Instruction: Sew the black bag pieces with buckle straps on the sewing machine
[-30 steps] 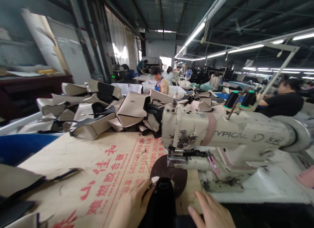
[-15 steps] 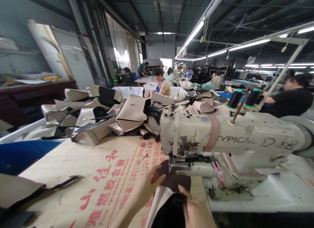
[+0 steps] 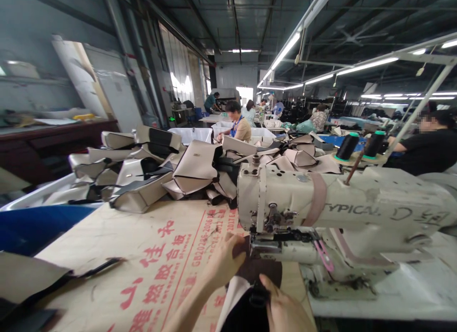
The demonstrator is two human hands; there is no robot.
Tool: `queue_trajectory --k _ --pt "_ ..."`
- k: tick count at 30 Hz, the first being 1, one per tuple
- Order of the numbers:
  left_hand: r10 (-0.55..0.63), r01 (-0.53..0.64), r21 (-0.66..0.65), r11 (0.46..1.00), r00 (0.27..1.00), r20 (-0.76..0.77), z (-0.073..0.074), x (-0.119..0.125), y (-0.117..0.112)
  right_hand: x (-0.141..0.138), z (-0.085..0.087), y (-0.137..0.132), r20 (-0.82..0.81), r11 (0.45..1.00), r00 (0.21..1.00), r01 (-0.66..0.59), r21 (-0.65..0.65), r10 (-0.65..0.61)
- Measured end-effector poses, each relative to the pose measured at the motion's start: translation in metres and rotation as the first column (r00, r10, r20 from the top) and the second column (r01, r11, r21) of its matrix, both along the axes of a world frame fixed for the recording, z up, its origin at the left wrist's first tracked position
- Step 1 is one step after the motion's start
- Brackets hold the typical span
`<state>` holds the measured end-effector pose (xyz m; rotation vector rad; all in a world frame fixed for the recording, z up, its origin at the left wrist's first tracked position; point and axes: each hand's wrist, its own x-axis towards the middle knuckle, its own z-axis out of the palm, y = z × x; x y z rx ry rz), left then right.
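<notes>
A part-sewn bag (image 3: 233,296) with beige, black and dark brown panels is at the cylinder arm of a white sewing machine (image 3: 285,189). My left hand (image 3: 228,258) grips the brown panel's left edge, close beside the needle area. Lower down, my right hand (image 3: 285,308) is closed on the bag's black edge near a small black fitting (image 3: 259,296), thumb and finger on the material. The machine's presser foot and needle hide the exact spot where the panel meets them.
A plywood board (image 3: 132,251) with red printing lies left of the machine. Behind it, beige-and-black bags (image 3: 194,168) are heaped. Another bag piece (image 3: 32,284) lies at the near left. Two black thread cones (image 3: 347,146) stand behind the machine. Co-workers (image 3: 239,125) sit farther back.
The view has shifted slightly, so the machine and bag heap appear a little farther right and lower. My left fingers have drawn together on the brown edge; both hands stay on the bag.
</notes>
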<state>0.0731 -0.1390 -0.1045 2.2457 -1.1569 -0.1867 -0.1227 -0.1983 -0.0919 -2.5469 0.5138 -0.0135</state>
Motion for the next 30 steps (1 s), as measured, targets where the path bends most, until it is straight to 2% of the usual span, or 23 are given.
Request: queue_trajectory --k 2,4,8,10,12,14,15,16,18,20,23,25,27,29,30 --pt "-0.055 0.060 0.063 0.996 0.996 -0.067 -0.003 -0.009 0.001 0.000 0.011 0.002 -0.054 1.000 0.998 -0.007 0.017 0.008" --pt "-0.019 0.029 0.101 0.994 0.994 -0.107 -0.003 -0.002 -0.003 -0.001 0.017 0.003 -0.090 1.000 0.996 -0.001 0.008 0.002" --pt "0.118 -0.117 0.019 0.993 0.991 -0.068 0.008 0.036 -0.016 0.000 0.016 0.000 -0.005 0.999 1.000 0.022 -0.029 -0.022" --pt "0.168 -0.170 -0.052 0.984 0.985 -0.040 0.013 0.040 -0.013 0.002 0.012 -0.006 0.080 0.999 0.996 0.032 -0.035 -0.030" --pt "0.182 -0.183 -0.123 0.975 0.983 -0.021 0.015 0.023 0.000 0.004 0.010 -0.014 0.149 0.999 0.988 0.033 -0.008 -0.031" --pt "0.146 -0.152 -0.187 0.970 0.988 -0.046 0.017 -0.010 0.024 0.003 0.010 -0.020 0.214 0.998 0.976 0.034 0.050 -0.044" --pt "0.111 -0.134 -0.249 0.959 0.988 -0.108 0.019 -0.029 0.037 0.002 0.011 -0.023 0.251 0.996 0.967 0.029 0.085 -0.050" --pt "0.047 -0.085 -0.252 0.964 0.987 -0.154 0.021 -0.048 0.050 0.000 0.011 -0.026 0.287 0.993 0.957 0.019 0.118 -0.052" --pt "-0.006 -0.033 -0.242 0.970 0.987 -0.158 0.024 -0.077 0.069 -0.003 0.012 -0.030 0.344 0.986 0.937 -0.007 0.166 -0.051" --pt "-0.050 0.028 -0.197 0.980 0.993 -0.110 0.027 -0.090 0.075 -0.005 0.010 -0.034 0.375 0.982 0.926 -0.025 0.189 -0.049" --pt "-0.093 0.089 -0.105 0.991 0.995 -0.038 0.031 -0.082 0.065 -0.004 0.003 -0.038 0.425 0.980 0.905 -0.076 0.183 -0.010" --pt "-0.171 0.171 -0.049 0.984 0.985 -0.004 0.036 -0.068 0.057 -0.002 -0.002 -0.039 0.470 0.975 0.880 -0.159 0.156 0.068" --pt "-0.356 0.356 0.011 0.935 0.935 0.006 0.044 -0.057 0.057 -0.002 -0.006 -0.037 0.495 0.955 0.848 -0.277 0.108 0.190" --pt "-0.537 0.538 0.066 0.840 0.843 -0.032 0.053 -0.050 0.065 -0.003 -0.011 -0.035 0.491 0.920 0.813 -0.388 0.058 0.312" --pt "-0.585 0.588 0.082 0.805 0.809 -0.057 0.056 -0.049 0.070 -0.005 -0.013 -0.033 0.484 0.902 0.797 -0.430 0.035 0.361"
